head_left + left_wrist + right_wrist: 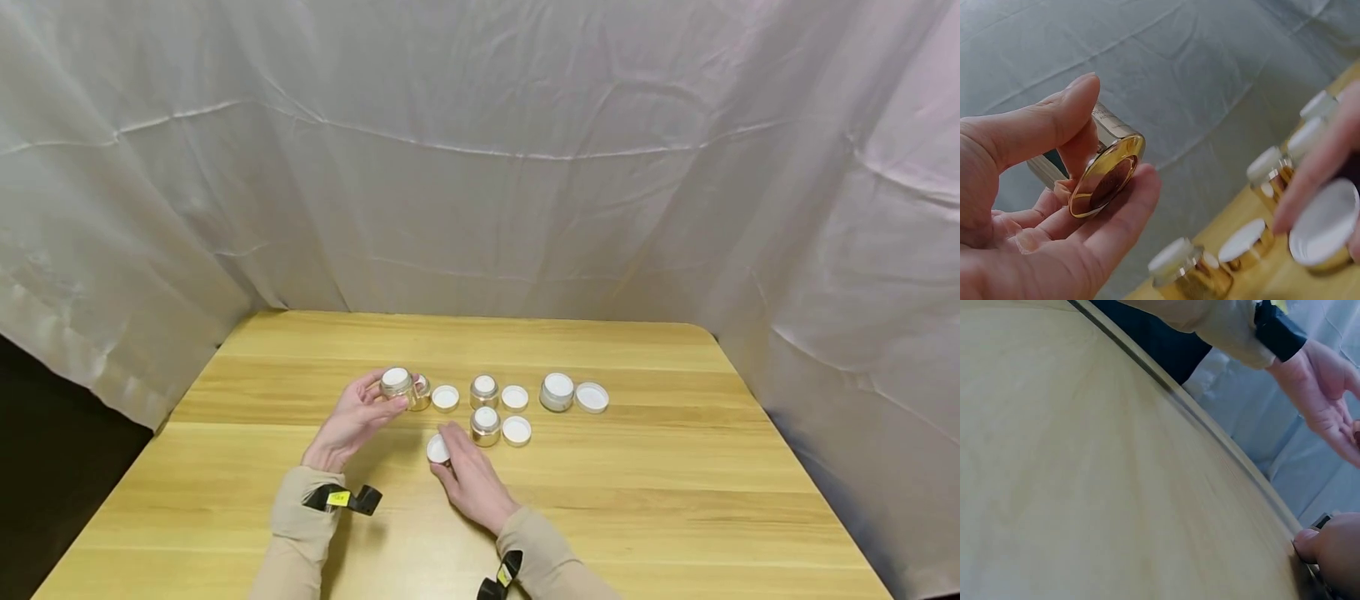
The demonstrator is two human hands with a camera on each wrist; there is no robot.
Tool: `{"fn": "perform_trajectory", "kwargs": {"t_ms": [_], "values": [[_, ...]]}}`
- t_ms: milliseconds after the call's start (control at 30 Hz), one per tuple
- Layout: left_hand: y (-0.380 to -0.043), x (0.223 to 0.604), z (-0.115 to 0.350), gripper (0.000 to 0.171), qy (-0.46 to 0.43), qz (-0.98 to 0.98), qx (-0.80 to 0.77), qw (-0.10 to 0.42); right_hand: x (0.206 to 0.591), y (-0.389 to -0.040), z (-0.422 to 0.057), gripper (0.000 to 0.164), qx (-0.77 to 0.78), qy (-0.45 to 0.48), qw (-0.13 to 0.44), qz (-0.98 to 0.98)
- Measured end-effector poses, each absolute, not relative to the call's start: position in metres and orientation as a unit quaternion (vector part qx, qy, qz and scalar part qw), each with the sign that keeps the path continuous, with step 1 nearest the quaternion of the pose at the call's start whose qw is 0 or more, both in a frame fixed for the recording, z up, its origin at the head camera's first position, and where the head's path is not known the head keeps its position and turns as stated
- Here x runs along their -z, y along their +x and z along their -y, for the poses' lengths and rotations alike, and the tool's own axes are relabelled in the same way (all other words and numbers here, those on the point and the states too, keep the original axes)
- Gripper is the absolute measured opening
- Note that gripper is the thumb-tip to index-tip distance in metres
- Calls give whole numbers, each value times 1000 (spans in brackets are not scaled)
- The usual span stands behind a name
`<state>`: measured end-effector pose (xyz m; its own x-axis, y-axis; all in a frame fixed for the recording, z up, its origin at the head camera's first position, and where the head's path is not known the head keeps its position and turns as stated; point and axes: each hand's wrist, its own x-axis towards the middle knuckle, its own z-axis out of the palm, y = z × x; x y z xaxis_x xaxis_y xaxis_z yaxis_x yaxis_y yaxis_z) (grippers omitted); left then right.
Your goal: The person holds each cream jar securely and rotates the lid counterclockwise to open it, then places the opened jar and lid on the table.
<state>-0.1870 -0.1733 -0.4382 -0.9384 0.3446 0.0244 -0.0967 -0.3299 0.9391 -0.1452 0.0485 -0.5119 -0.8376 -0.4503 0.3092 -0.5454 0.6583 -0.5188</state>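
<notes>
My left hand point(352, 421) grips a small glass cream jar point(396, 383), thumb on one side and fingers on the other, raised over the table. In the left wrist view its shiny gold base point(1107, 181) faces the camera; from the head view a white disc tops it. Nearer the table's front, my right hand point(477, 487) pinches a jar lid point(438, 450) by its rim, white inside facing up. Just behind the left fingertips stands a gold jar point(423, 398), with an upturned lid point(445, 398) beside it.
Two more gold jars point(483, 392) stand one behind the other at mid-table, upturned lids point(517, 431) to their right. A larger silvery jar point(557, 394) and its lid point(592, 397) are farther right. Grey curtain point(480, 208) surrounds the wooden table point(660, 500).
</notes>
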Motion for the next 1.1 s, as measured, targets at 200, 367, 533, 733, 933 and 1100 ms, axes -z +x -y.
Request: {"fn": "perform_trajectory", "kwargs": {"t_ms": [200,367,533,733,933,1100], "values": [[-187,455,183,38,67,-568,-807,146,514,-147,-45,56,-297,266,94,912],[-189,469,185,46,29,-609,-779,144,515,-150,-42,56,-296,258,108,913],[-191,479,182,65,19,-643,-753,141,516,-153,-39,56,-292,252,119,915],[-192,486,181,62,31,-658,-738,145,516,-156,-36,51,-284,259,144,912],[-192,488,179,60,32,-665,-731,148,516,-154,-36,54,-288,254,146,912],[-191,488,178,60,48,-669,-725,156,516,-154,-37,54,-297,250,140,911]]}}
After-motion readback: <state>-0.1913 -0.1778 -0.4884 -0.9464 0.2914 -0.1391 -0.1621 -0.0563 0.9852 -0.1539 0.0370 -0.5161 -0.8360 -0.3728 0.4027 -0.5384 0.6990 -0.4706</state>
